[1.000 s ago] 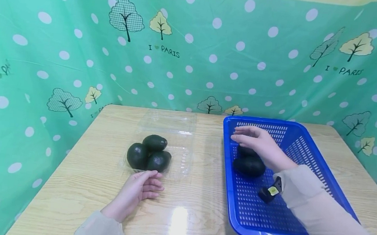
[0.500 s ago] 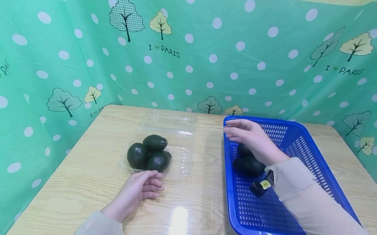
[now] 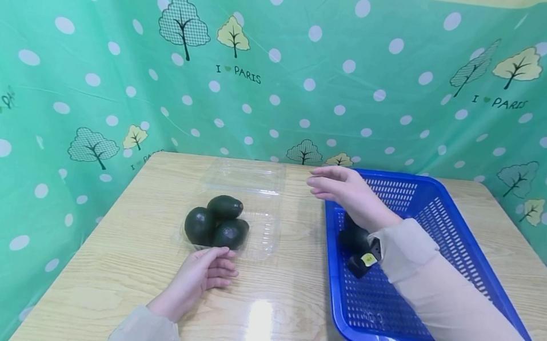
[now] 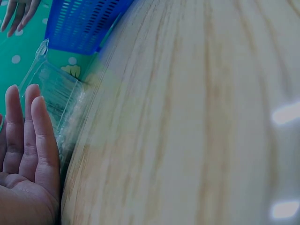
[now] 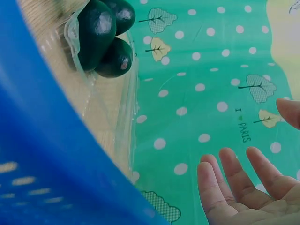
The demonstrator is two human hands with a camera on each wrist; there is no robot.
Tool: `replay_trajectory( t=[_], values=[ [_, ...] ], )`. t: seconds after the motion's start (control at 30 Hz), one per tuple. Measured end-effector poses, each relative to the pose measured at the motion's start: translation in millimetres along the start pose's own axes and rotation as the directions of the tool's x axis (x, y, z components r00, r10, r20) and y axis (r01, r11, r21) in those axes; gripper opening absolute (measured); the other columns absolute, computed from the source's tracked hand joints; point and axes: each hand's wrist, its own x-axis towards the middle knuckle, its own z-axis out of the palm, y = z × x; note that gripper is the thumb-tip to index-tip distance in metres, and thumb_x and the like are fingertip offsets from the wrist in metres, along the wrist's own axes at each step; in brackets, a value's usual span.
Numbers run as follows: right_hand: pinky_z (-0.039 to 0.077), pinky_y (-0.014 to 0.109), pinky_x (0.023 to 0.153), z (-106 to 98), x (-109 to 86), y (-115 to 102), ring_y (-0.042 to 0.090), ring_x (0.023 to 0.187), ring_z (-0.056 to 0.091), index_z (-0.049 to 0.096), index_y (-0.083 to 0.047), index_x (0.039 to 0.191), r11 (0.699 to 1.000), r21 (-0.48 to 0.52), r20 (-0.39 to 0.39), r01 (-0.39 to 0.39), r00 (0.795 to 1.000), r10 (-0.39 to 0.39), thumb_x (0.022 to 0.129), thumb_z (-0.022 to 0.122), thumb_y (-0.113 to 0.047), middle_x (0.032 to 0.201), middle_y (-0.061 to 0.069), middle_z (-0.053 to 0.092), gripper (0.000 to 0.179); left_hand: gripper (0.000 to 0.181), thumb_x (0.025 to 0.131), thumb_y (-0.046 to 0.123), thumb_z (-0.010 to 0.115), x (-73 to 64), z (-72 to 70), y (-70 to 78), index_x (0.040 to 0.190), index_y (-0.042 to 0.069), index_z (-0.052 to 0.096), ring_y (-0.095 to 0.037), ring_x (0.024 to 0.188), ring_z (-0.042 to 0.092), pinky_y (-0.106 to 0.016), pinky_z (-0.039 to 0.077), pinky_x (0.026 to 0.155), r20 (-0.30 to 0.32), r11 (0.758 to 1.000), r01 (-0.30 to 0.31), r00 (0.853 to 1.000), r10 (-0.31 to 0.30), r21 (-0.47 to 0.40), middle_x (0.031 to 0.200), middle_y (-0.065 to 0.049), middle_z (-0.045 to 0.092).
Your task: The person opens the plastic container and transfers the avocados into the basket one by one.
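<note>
Right hand (image 3: pixel 350 196) has drifted leftward, partly beyond the slotted plastic basket (image 3: pixel 360 338).

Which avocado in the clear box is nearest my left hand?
The front right avocado, just beyond your left hand; the front left avocado sits farther left, the rear avocado farther back.

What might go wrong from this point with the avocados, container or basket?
1. Three avocados are bunched at the left of the clear container, so it might tip if lifted.
2. The left hand is at the container's front edge; a bump could shift it or roll an avocado.
3. In the head view, the wrist camera below the right hand overlaps the fruit in the blue basket; lowering that arm might knock it.
</note>
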Motion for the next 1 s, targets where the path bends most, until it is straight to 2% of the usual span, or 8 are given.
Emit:
replay_trajectory(
  t=[0.47, 0.77, 1.0],
  values=[
    [0.046, 0.045, 0.109, 25.8, 14.9, -3.5, 0.033, 0.122, 0.059, 0.050, 0.001, 0.136, 1.000, 0.008, 0.042, -0.017, 0.999, 0.017, 0.095, 0.064, -0.021, 0.138, 0.017, 0.056, 0.049, 0.030, 0.099, 0.026, 0.055, 0.0, -0.6, 1.5, 0.109, 0.001, 0.067, -0.015, 0.080, 0.072, -0.028, 0.061, 0.073, 0.002, 1.000, -0.003, 1.000, 0.003, -0.001, 0.080, 0.002, 0.071],
    [0.051, 0.040, 0.104, 40.8, 26.5, 1.0, 0.027, 0.110, 0.064, 0.050, 0.002, 0.137, 0.999, -0.009, 0.053, -0.049, 0.997, 0.049, 0.095, 0.064, -0.021, 0.135, 0.019, 0.058, 0.050, 0.028, 0.099, 0.025, 0.055, 0.0, -0.3, 1.4, 0.106, 0.002, 0.068, -0.015, 0.079, 0.073, -0.028, 0.061, 0.072, 0.002, 1.000, -0.003, 1.000, 0.003, -0.008, 0.078, 0.003, 0.071],
    [0.050, 0.041, 0.106, 49.7, 31.2, 4.7, 0.030, 0.114, 0.062, 0.048, 0.002, 0.138, 0.996, -0.009, 0.090, -0.083, 0.992, 0.084, 0.095, 0.064, -0.021, 0.136, 0.019, 0.056, 0.051, 0.031, 0.099, 0.026, 0.055, -0.1, -0.1, 1.8, 0.109, -0.001, 0.067, -0.015, 0.079, 0.073, -0.028, 0.061, 0.072, -0.003, 1.000, -0.001, 1.000, 0.001, -0.003, 0.078, 0.003, 0.071]
  ],
)
